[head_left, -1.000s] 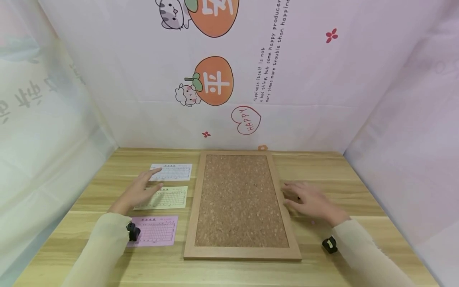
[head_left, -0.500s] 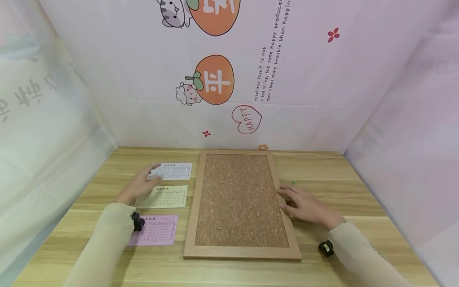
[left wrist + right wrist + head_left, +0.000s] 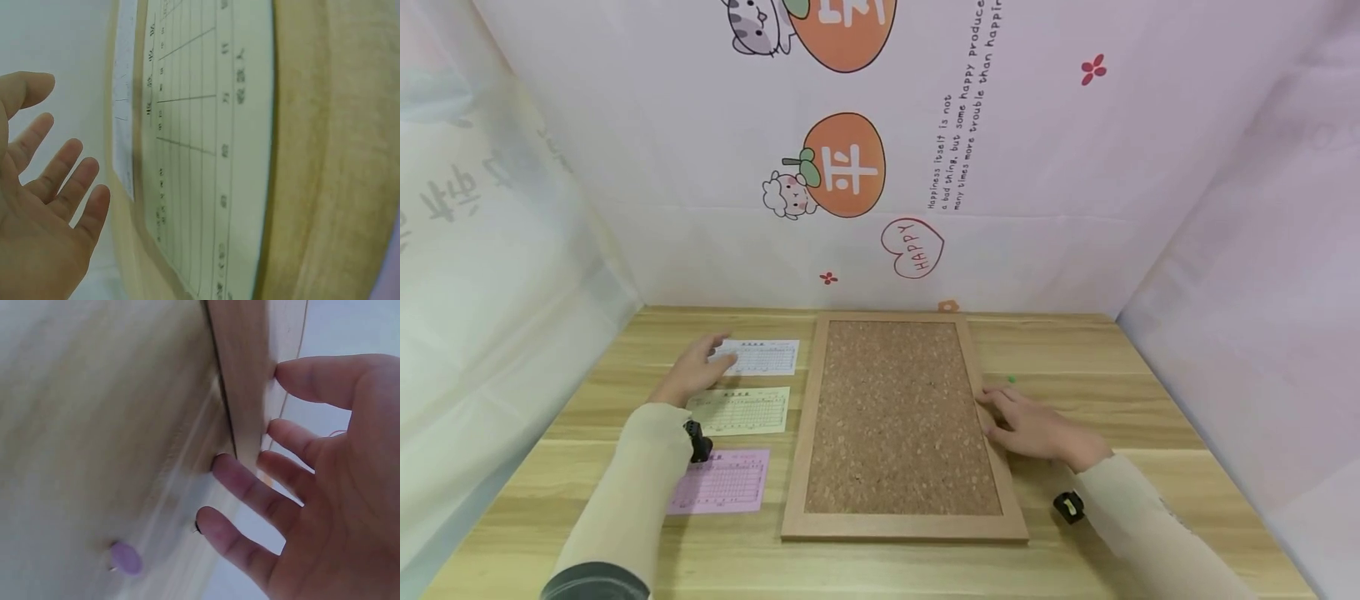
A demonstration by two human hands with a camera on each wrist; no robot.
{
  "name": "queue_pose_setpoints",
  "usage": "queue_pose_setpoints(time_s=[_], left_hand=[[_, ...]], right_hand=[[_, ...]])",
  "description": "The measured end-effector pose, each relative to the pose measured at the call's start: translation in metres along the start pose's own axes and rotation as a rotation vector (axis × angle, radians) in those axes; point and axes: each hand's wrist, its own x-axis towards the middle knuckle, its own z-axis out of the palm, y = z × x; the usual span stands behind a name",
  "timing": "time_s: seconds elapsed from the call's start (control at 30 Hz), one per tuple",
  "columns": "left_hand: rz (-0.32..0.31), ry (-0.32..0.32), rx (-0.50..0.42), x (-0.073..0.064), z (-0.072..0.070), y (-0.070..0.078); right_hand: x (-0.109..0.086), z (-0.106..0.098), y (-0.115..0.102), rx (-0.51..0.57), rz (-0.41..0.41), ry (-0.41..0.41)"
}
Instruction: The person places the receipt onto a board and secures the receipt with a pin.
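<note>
My left hand [image 3: 696, 368] reaches over the left end of a white printed slip [image 3: 767, 358], fingers loosely spread and holding nothing. Beneath its wrist lies a pale yellow printed slip [image 3: 748, 412], which fills much of the left wrist view. Nearer the front is a pink slip [image 3: 722, 485], partly covered by the left sleeve. A cork board [image 3: 906, 417] in a light wood frame lies flat in the middle. My right hand [image 3: 1033, 427] rests its fingertips and thumb at the frame's right edge, fingers relaxed. In the right wrist view a purple thumbtack [image 3: 126, 558] lies below the fingers.
A small green thumbtack [image 3: 1012, 380] lies on the table right of the board, and a dark one [image 3: 197, 527] shows by a fingertip. Printed white cloth [image 3: 1030, 167] encloses the table [image 3: 895, 575] at the back and both sides.
My left hand has moved forward and slightly left over the white slip. My right hand has shifted left onto the board's edge, uncovering the green thumbtack. Slips and board lie as before.
</note>
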Motion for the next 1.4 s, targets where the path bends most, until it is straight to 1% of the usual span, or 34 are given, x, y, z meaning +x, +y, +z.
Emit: queue_pose_setpoints(time_s=[0.13,0.33,0.4,0.5,0.57,0.73,0.8,0.97,1.1,1.23,1.33,1.4], left_hand=[[0.012,0.011,0.013,0.005,0.0,-0.007],[-0.026,0.019,0.013,0.014,-0.002,-0.019],[-0.041,0.006,0.027,0.016,-0.004,-0.023],[-0.062,-0.016,0.07,0.018,-0.008,-0.026],[-0.079,-0.045,0.097,0.018,-0.011,-0.027],[-0.111,-0.115,0.166,0.018,-0.014,-0.025],[-0.117,-0.127,0.198,0.018,-0.014,-0.025],[-0.12,-0.139,0.273,0.02,-0.01,-0.021],[-0.137,-0.155,0.337,0.02,-0.006,-0.01],[-0.153,-0.156,0.414,0.018,-0.004,-0.002],[-0.173,-0.155,0.45,0.017,-0.003,0.0],[-0.183,-0.153,0.456,0.016,-0.002,0.0]], right_hand=[[0.004,0.0,-0.002,-0.016,0.013,-0.015],[0.005,-0.002,-0.004,-0.016,0.039,-0.032],[0.005,-0.002,-0.004,-0.019,0.038,-0.034],[0.006,-0.002,-0.003,-0.025,0.031,-0.032],[0.007,-0.002,-0.002,-0.028,0.028,-0.032],[0.007,-0.001,-0.001,-0.015,0.025,-0.033],[0.007,-0.001,-0.001,0.0,0.026,-0.034],[0.005,-0.003,0.0,0.027,0.044,-0.045],[0.004,-0.006,0.001,0.049,0.052,-0.055],[0.005,-0.006,0.001,0.054,0.048,-0.055],[0.005,-0.005,0.0,0.053,0.048,-0.053],[0.005,-0.004,0.0,0.054,0.047,-0.051]])
